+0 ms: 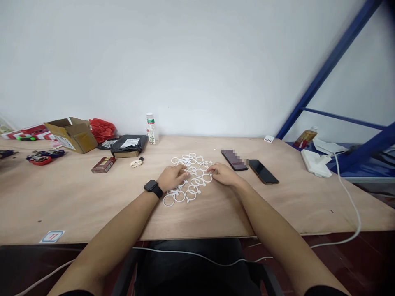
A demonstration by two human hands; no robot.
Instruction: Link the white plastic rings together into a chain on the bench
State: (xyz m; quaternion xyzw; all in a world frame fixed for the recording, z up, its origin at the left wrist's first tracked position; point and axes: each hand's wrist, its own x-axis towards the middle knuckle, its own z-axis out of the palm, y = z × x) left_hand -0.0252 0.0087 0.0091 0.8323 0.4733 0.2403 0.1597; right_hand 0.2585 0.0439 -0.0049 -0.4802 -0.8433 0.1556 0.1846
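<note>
The left grip (171, 177) rests over the near-left part of the overlapping white rings (197, 181), which lie on the desk (210, 218) beneath and between both grips, while the right grip (224, 174) is at their right edge; I cannot tell whether either is closed on one. The step in hand looks like two-handed fingering of loose rings, and freeing one calls for a fine pinch.

left hand (170, 178) and right hand (226, 174) rest among white rings (197, 182) on the table (92, 197).
</note>
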